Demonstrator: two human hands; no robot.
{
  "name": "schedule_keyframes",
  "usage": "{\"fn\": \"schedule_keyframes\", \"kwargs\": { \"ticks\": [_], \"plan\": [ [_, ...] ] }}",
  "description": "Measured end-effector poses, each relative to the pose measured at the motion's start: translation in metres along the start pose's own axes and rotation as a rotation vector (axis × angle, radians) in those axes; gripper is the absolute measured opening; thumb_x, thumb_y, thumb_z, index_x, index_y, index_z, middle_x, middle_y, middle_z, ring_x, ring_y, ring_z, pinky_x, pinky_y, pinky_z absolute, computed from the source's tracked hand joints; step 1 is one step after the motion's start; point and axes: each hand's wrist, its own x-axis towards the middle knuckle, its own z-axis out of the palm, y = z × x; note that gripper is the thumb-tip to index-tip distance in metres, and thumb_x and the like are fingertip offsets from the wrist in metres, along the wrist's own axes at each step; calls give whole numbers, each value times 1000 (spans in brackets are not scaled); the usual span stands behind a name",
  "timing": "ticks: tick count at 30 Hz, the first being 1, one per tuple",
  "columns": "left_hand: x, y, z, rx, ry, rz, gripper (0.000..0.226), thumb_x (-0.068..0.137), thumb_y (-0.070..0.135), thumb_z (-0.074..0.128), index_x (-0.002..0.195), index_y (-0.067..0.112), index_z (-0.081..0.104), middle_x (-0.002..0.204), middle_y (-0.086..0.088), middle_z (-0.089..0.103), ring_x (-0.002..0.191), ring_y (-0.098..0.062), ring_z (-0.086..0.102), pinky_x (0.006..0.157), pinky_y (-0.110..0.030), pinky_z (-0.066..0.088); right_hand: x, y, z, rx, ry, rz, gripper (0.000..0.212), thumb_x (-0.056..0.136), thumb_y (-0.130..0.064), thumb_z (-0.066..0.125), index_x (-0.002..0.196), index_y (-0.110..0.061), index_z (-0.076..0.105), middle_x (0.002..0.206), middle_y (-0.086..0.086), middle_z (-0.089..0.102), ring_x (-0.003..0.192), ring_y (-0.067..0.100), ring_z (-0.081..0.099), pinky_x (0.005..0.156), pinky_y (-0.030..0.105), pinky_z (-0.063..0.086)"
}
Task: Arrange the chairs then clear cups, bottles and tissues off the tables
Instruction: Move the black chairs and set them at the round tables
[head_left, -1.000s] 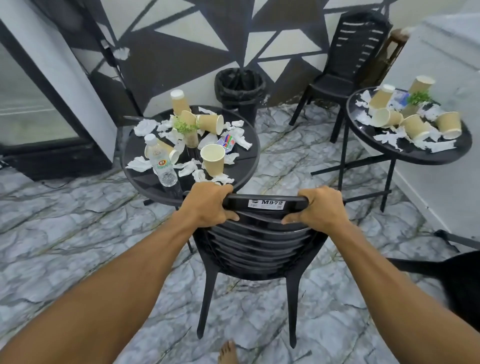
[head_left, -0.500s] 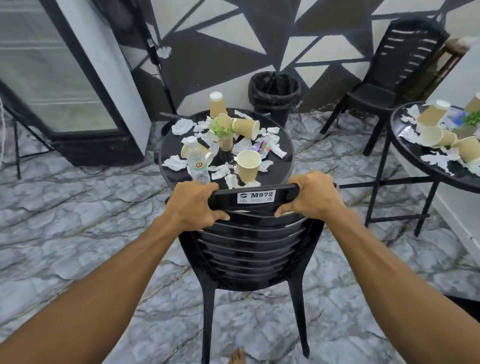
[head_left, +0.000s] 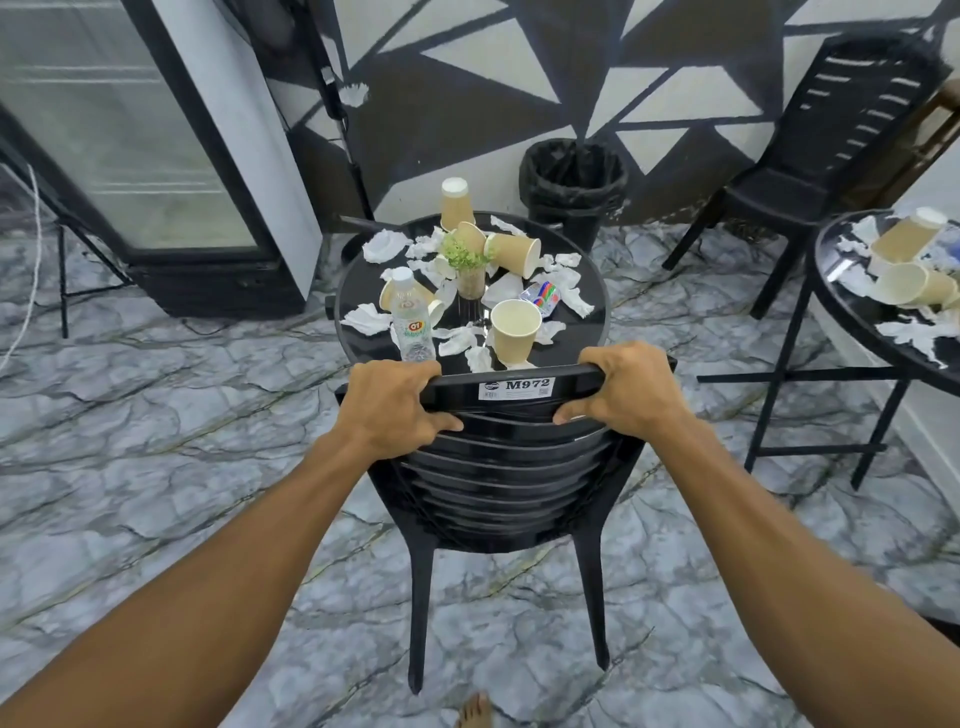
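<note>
A black slatted plastic chair (head_left: 506, 483) stands in front of me, its backrest top labelled M972. My left hand (head_left: 387, 402) grips the left end of that top rail and my right hand (head_left: 626, 389) grips the right end. Just beyond the chair is a round black table (head_left: 592, 306) holding a clear water bottle (head_left: 411, 319), an upright paper cup (head_left: 514, 332), tipped paper cups (head_left: 514, 252), crumpled tissues (head_left: 384, 245) and a small plant in a glass (head_left: 467, 270). The chair's seat is hidden under the table edge.
A second round black table (head_left: 831, 291) with cups and tissues stands at the right. Another black chair (head_left: 810, 161) is by the patterned wall, next to a bin (head_left: 574, 187) with a black liner. A glass-door fridge (head_left: 130, 156) is at the left. My bare toes (head_left: 474, 711) show below.
The chair has moved forward toward the near table, and my view has swung left, shifting the second table to the right edge. Both hands keep their grip on the backrest.
</note>
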Motion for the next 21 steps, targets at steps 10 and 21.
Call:
{"fn": "schedule_keyframes", "kwargs": {
  "ticks": [10, 21],
  "plan": [
    [-102, 51, 36, 19, 27, 53, 48, 66, 56, 84, 65, 19, 53, 55, 6, 49, 48, -17, 49, 40, -33, 40, -108, 10, 43, 33, 95, -109, 50, 52, -59, 89, 65, -21, 60, 59, -8, 54, 57, 16, 51, 53, 32, 45],
    [-228, 127, 56, 61, -12, -6, 41, 83, 51, 66, 65, 17, 53, 57, 4, 49, 48, -20, 48, 40, -31, 39, -239, 8, 59, -25, -81, -151, 34, 58, -46, 89, 84, -32, 73, 74, -11, 67, 68, 14, 68, 52, 20, 37]
  ]
}}
